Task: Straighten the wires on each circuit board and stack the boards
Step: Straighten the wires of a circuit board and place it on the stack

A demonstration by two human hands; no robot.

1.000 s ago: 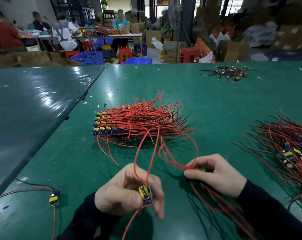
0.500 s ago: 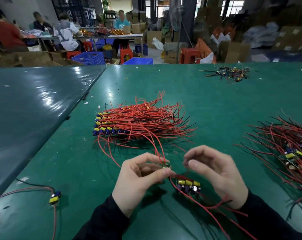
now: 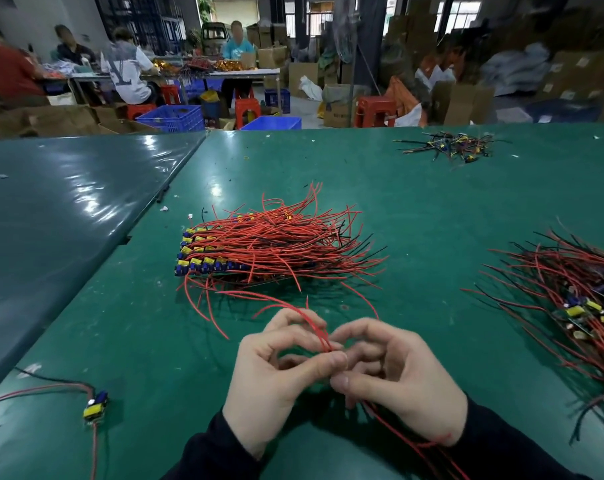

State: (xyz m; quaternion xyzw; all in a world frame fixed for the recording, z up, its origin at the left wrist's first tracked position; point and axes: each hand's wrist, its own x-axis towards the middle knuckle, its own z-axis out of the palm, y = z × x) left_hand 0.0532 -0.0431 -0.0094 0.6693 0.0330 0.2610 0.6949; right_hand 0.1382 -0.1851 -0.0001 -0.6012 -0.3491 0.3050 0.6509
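My left hand and my right hand meet near the front of the green table, thumbs almost touching. Both pinch a bundle of thin red wires that arcs up and away to the left from between the fingertips. More red wires trail out under my right palm toward the front edge. The boards these wires belong to are hidden by my hands. Behind my hands lies the neat stack of boards, yellow and blue parts lined up at its left, red wires fanning right.
A tangled pile of boards with red and black wires lies at the right. One lone board with its wires sits at the front left. A small heap of dark-wired parts lies far back. A darker table adjoins the left.
My hands have closed together over the boards that lay between them. A second ago my left hand held one board up; now both hands pinch the gathered wires.
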